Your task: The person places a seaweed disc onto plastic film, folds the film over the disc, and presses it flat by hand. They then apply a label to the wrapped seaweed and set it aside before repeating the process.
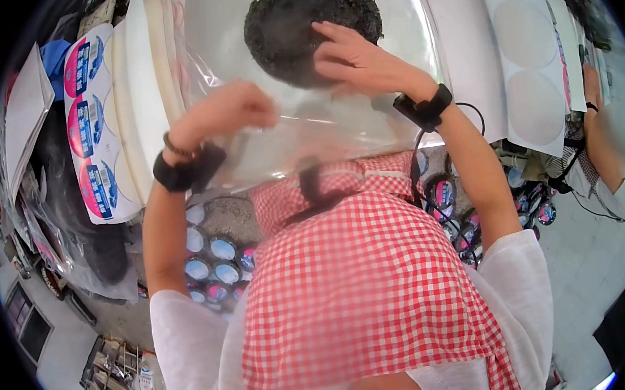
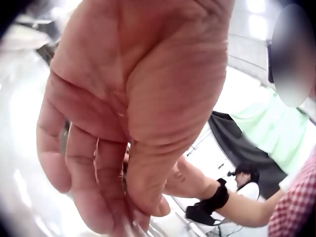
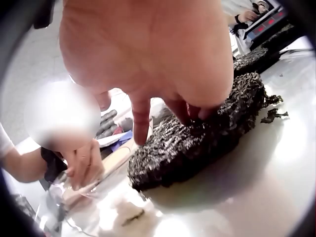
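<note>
A round, dark cake of dried seaweed [image 1: 280, 41] lies on clear plastic at the top middle of the head view. Its flaky surface and thick edge show in the right wrist view. My right hand [image 1: 361, 61] reaches over it, fingers spread and fairly straight, with fingertips at its top. Lower left of the cake is my left hand [image 1: 238, 109], blurred, above the near part of the clear plastic bag [image 1: 308, 134]. In the left wrist view its fingers bend toward the thumb [image 2: 148, 177], and glossy plastic shows at the fingertips.
Sheets of round printed labels [image 1: 90, 131] hang at the left, and white round labels [image 1: 535, 107] at the right. Another person's arm [image 1: 602, 138] is at the far right. Several small round labels lie on the floor below the table. Loose seaweed flakes [image 3: 274, 116] lie beside the cake.
</note>
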Demonstrator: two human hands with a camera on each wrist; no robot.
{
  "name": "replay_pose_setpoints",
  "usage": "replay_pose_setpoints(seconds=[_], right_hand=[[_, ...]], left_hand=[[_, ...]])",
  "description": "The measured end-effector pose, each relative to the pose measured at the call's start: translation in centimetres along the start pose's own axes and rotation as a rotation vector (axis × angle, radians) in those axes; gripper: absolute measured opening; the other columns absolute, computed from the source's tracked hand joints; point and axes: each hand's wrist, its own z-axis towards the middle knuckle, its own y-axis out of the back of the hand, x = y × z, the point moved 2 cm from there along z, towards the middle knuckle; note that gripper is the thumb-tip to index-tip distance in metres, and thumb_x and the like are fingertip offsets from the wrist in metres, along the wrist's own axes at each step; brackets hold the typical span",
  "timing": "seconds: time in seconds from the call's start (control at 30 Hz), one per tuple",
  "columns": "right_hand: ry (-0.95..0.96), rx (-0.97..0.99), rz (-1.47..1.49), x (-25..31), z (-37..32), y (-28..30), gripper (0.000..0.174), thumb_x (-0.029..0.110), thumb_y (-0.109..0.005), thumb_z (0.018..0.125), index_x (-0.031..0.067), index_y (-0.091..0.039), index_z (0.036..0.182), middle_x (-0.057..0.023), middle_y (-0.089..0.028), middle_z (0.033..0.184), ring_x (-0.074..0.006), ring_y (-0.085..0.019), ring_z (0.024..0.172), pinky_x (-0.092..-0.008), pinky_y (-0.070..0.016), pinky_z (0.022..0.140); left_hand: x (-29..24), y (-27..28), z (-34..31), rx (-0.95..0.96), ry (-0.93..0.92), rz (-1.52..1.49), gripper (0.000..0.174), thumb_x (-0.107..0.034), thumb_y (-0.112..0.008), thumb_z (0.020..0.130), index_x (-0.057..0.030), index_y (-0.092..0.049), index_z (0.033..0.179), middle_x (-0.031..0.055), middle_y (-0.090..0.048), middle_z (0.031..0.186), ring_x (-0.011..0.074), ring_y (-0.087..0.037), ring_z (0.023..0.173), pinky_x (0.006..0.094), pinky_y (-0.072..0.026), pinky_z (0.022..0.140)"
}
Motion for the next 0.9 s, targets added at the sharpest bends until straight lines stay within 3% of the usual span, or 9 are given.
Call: replay_pose_setpoints(seconds=[0.07,0.17,0.23,0.27,0.4,0.43,0.57,0.73,0.9], right_hand=[[-0.083,0.027,0.039,1.2,-0.2,1.2,0.026,0.033,-0.063,0.086,0.0068,-0.066,0.091,-0.0194,-0.036,0.149,-0.0340,-0.046,0.127,-0.0399,-0.0394,0.102],[-0.228,0.430,0.167,-0.2,1.5,4.0,0.017,0.021,-0.061,0.086,0.0041,-0.064,0.086,-0.0154,-0.038,0.150,-0.0259,-0.059,0.109,-0.0356,-0.0470,0.087],[-0.156,0.365,0.240,-1.8,2.0,4.7,0.018,0.017,-0.063,0.082,0.0009,-0.065,0.075,-0.0194,-0.043,0.144,-0.0241,-0.067,0.084,-0.0360,-0.0495,0.069],[-0.109,0.388,0.242,-2.6,2.6,5.0,0.018,0.017,-0.062,0.083,0.0006,-0.065,0.075,-0.0193,-0.047,0.140,-0.0241,-0.067,0.084,-0.0360,-0.0494,0.070],[-0.199,0.556,0.143,-1.5,4.0,6.6,0.024,0.020,-0.060,0.088,0.0003,-0.059,0.102,-0.0138,-0.062,0.113,-0.0263,-0.061,0.098,-0.0344,-0.0471,0.082],[-0.322,0.598,0.036,0.9,4.0,8.6,0.038,0.020,-0.060,0.089,0.0012,-0.055,0.121,-0.0116,-0.058,0.127,-0.0255,-0.058,0.099,-0.0319,-0.0465,0.088],[-0.203,-0.149,0.020,8.4,-9.4,22.0,0.044,0.018,-0.046,0.094,-0.0018,-0.047,0.133,-0.0204,-0.046,0.142,-0.0315,-0.047,0.130,-0.0410,-0.0338,0.108],[-1.130,-0.581,-0.676,9.8,-37.4,39.3,0.046,0.025,-0.042,0.098,-0.0005,-0.042,0.136,-0.0207,-0.043,0.142,-0.0305,-0.049,0.127,-0.0383,-0.0377,0.106],[-0.578,-0.610,-0.389,7.0,-19.9,18.1,0.046,0.027,-0.052,0.093,0.0001,-0.049,0.131,-0.0194,-0.042,0.142,-0.0314,-0.046,0.128,-0.0403,-0.0392,0.104]], left_hand=[[0.4,2.9,1.7,-0.382,-0.261,0.176,0.008,-0.010,-0.069,0.080,-0.0063,-0.071,0.086,0.0111,-0.066,0.085,0.0258,-0.061,0.074,0.0346,-0.0476,0.064],[-5.3,3.5,3.4,-1.300,-0.236,0.980,0.013,-0.015,-0.070,0.081,-0.0075,-0.069,0.091,0.0097,-0.066,0.090,0.0258,-0.061,0.077,0.0350,-0.0477,0.063],[-6.2,-1.9,4.3,-1.409,-0.119,0.673,0.021,-0.022,-0.073,0.079,-0.0055,-0.067,0.092,0.0094,-0.065,0.095,0.0265,-0.060,0.084,0.0385,-0.0469,0.073],[-6.6,-3.5,5.0,-1.039,0.128,0.246,0.047,-0.036,-0.073,0.079,-0.0011,-0.064,0.108,0.0170,-0.060,0.115,0.0312,-0.055,0.107,0.0433,-0.0410,0.091],[-3.8,-5.3,9.7,-1.171,0.116,0.432,0.082,-0.053,-0.059,0.086,-0.0018,-0.034,0.144,0.0264,-0.027,0.149,0.0398,-0.025,0.138,0.0507,-0.0209,0.110],[-3.1,-5.9,9.9,-1.165,0.163,0.461,0.078,-0.050,-0.058,0.087,-0.0018,-0.035,0.144,0.0263,-0.028,0.149,0.0398,-0.026,0.138,0.0511,-0.0209,0.110],[-2.3,-5.5,10.6,-1.193,0.240,0.471,0.058,-0.029,-0.050,0.094,-0.0036,-0.035,0.145,0.0237,-0.028,0.149,0.0390,-0.027,0.137,0.0515,-0.0215,0.110],[-1.8,-5.4,10.5,-1.208,0.221,0.371,0.053,-0.017,-0.048,0.094,-0.0057,-0.037,0.144,0.0202,-0.028,0.149,0.0376,-0.028,0.137,0.0523,-0.0225,0.109],[-2.5,-5.4,10.7,-1.214,0.255,0.331,0.054,-0.013,-0.048,0.093,0.0021,-0.034,0.143,0.0199,-0.030,0.148,0.0378,-0.028,0.136,0.0524,-0.0252,0.109]])
